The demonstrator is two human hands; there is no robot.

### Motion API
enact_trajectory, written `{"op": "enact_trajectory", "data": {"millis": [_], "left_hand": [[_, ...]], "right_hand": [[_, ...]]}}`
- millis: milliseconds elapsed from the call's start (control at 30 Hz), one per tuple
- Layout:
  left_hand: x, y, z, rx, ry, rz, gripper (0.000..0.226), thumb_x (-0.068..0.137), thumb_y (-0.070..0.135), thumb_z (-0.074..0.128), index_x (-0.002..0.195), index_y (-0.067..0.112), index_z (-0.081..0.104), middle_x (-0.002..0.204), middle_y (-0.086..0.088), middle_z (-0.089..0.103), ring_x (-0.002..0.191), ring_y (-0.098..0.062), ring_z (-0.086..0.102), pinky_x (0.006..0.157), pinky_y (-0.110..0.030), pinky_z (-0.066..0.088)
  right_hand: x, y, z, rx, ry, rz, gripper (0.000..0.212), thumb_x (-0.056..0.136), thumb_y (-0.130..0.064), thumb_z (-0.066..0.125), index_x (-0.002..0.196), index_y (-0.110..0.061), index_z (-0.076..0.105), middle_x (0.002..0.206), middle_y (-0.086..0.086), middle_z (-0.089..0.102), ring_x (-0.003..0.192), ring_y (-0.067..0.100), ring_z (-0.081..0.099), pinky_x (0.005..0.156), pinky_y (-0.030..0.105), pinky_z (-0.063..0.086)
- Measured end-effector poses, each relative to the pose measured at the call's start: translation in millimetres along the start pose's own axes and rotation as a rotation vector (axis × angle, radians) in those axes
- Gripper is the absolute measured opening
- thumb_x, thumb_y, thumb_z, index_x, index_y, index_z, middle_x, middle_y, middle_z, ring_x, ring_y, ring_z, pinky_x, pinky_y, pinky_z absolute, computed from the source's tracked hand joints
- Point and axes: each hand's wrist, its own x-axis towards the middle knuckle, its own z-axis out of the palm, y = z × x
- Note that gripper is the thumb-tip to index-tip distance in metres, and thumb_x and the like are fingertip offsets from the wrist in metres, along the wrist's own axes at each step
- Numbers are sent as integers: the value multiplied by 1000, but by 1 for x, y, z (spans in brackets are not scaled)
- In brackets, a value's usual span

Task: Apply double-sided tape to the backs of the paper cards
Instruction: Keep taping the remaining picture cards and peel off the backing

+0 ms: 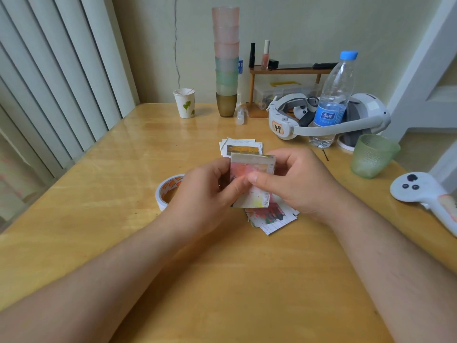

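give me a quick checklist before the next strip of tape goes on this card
1. Card held steady: ok, left hand and right hand both pinch it.
2. Back side facing up: cannot tell, colour print shows through.
3. Tape roll within reach: ok, on the table beside the left hand.
4. A hand free to take the roll: not ok, both are on the card.
5. More cards ready: ok, near pile below the hands, far pile beyond.

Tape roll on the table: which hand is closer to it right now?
Left. The left hand sits right beside the tape roll, partly covering it, while the right hand is across the held card, farther away.
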Motion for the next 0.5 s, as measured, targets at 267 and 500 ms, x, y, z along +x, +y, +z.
{"op": "enact_trajectory", "data": {"millis": [267, 500], "left_hand": [[0, 0, -3, 63, 61, 29, 13, 94, 36, 77, 96, 24, 75, 84, 4, 78, 79, -25, 72, 72, -47, 60], [-2, 3, 1, 157, 67, 106, 17, 96, 21, 75, 85, 30, 67, 69, 19, 65, 60, 0, 53, 59, -12, 39]], "right_hand": [[-1, 0, 0, -80, 32, -39, 11, 83, -25, 87, 90, -32, 82, 87, -5, 80, 85, 22, 76, 83, 53, 60], [0, 0, 0, -119, 49, -82, 16, 82, -18, 87, 81, -32, 80, 77, -2, 74, 70, 25, 68, 65, 40, 56]]}}
